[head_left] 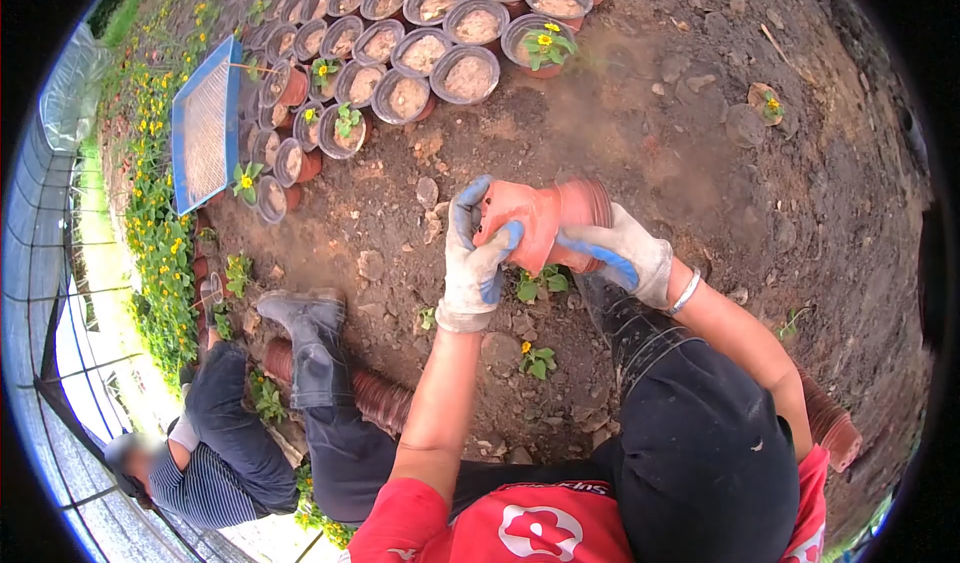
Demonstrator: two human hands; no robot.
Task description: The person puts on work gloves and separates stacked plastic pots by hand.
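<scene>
In front of me, above the soil, my left hand [478, 263] in a white and blue glove grips a reddish-brown plastic pot [522, 221] by its base end. My right hand [630, 255], gloved too, is closed round a short stack of nested pots [583, 211] just to the right. The two touch or overlap, and both lie on their sides in the air. Below them, leafy seedlings [540, 283] are partly hidden by the pots and my knee.
Rows of soil-filled pots [468, 75] stand ahead, beside a blue-framed sieve [207, 128]. Long stacks of nested pots [380, 401] lie near my legs, another [828, 418] at the right. A person [215, 463] crouches at the left. A flowering seedling [538, 360] lies on the soil.
</scene>
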